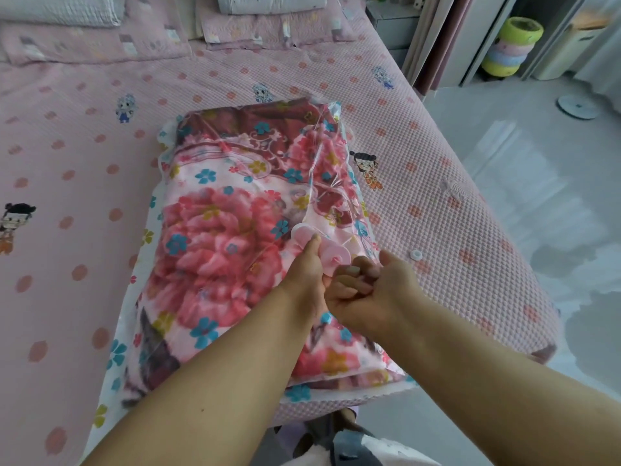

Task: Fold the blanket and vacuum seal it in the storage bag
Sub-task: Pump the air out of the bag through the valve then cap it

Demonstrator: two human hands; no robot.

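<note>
A: Item one?
B: Folded floral blanket [215, 250], inside the clear storage bag [331, 153], lying on the pink bed [84, 136].
A: Fittings?
B: Pink valve [331, 255] on the bag's top face; loose pink cap [303, 237] beside it.
A: Hands?
B: Left hand [304, 274] pinches at the cap. Right hand [373, 290], fingers curled tight just below the valve; whether it grips anything, cannot tell.

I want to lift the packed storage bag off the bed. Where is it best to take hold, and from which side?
Probably grip the storage bag by its flat clear margin beyond the blanket, coming from the near bed edge. The margin is thin enough to pinch; the middle is bulky, and the pink valve sits there.
</note>
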